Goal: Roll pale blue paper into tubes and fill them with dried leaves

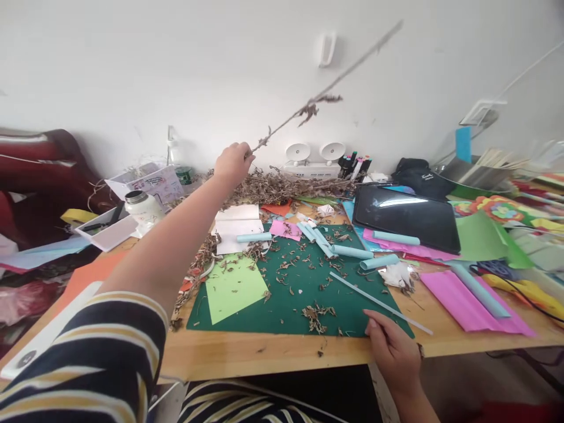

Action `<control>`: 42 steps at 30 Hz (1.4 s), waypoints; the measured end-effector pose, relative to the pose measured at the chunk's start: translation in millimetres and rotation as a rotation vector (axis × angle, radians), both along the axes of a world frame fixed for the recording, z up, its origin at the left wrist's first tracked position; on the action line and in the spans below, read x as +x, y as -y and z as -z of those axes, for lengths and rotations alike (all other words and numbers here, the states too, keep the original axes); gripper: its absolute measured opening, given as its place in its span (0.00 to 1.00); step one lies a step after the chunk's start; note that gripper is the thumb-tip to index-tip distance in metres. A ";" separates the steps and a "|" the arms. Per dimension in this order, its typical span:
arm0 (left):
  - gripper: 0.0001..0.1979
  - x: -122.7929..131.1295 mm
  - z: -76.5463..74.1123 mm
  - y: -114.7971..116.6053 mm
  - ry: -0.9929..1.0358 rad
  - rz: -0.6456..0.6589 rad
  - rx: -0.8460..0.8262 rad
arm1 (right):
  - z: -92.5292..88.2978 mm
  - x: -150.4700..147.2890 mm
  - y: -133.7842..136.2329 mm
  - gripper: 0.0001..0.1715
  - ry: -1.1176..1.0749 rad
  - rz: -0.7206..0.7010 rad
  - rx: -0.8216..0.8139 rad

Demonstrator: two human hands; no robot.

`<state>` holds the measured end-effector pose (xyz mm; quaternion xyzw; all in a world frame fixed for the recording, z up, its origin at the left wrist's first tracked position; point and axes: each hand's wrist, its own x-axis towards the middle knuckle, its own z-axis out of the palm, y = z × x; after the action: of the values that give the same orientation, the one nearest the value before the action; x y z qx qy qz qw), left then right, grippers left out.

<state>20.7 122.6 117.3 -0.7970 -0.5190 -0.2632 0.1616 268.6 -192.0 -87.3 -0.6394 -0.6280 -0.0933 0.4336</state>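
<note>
My left hand (232, 163) is raised above the back of the table, its fingers pinched round the lower end of a dry twig (286, 120). The twig slants up to the right across the wall, with a few shrivelled leaves hanging from it. Behind and below that hand lies a heap of dried branches (282, 187). My right hand (392, 349) rests at the front edge of the green cutting mat (282, 317), fingers curled in and nothing visible in them. Crumbled dry leaves (318, 317) are scattered over the mat and a light green paper sheet (235, 289).
A translucent glue stick (381, 302) and several blue paper rolls (352, 252) lie on the mat. A black tablet (405, 217) and pink paper (476, 301) are on the right. To the left stand a white bottle (143, 212) and an open box (108, 229).
</note>
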 end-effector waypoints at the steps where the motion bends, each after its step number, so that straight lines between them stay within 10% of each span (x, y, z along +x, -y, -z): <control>1: 0.10 -2.2 0.1 4.5 0.004 0.012 0.018 | -0.2 -0.4 -0.7 0.11 -0.022 -0.004 -0.009; 12: 0.11 -6.5 -4.6 44.9 -0.268 0.206 0.272 | -57.1 -6.2 -24.1 0.18 -0.351 0.017 -0.029; 21: 0.10 13.1 48.1 58.9 -0.530 0.540 0.302 | -169.3 -36.6 -113.6 0.23 0.585 0.107 -0.128; 25: 0.09 6.3 54.2 61.4 -0.471 0.528 0.354 | -163.9 -27.1 -145.8 0.15 0.582 -0.089 -0.510; 33: 0.15 -6.8 36.2 75.9 -0.219 0.436 0.314 | -150.4 -17.1 -140.2 0.20 0.440 -0.115 -0.467; 38: 0.22 8.1 50.0 114.5 0.242 0.463 0.223 | -159.5 -14.9 -126.4 0.21 0.307 -0.040 -0.437; 42: 0.18 42.2 72.7 137.9 0.838 0.732 -0.220 | -162.2 -12.0 -108.2 0.22 0.200 -0.004 -0.451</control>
<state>62.9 -15.4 44.6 -0.7645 -0.2531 -0.5402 -0.2441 256.6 -83.7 74.9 -0.7063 -0.6740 -0.0127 0.2159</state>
